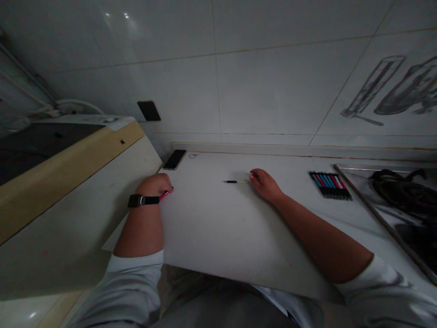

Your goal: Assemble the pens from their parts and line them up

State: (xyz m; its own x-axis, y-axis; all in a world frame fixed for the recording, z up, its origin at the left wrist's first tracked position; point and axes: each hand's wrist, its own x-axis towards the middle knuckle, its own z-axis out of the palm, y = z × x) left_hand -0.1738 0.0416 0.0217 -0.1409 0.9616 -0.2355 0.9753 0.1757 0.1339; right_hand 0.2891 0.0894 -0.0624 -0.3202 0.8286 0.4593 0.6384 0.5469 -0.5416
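Observation:
My left hand, with a black watch on its wrist, is at the left side of the white counter. Its fingers are closed around a red pen, which is partly hidden by the hand. Near the counter's middle, my right hand has its fingers curled at the right end of a slim pen. This pen has a black grip section and a thin pale rear part, and it points left. The fingertips cover its rear end.
A phone lies by the wall, beside a small thin loop. Several red, blue and white pens with black ends lie in a row at right. Beyond them is a stove. A pale cabinet borders the left side.

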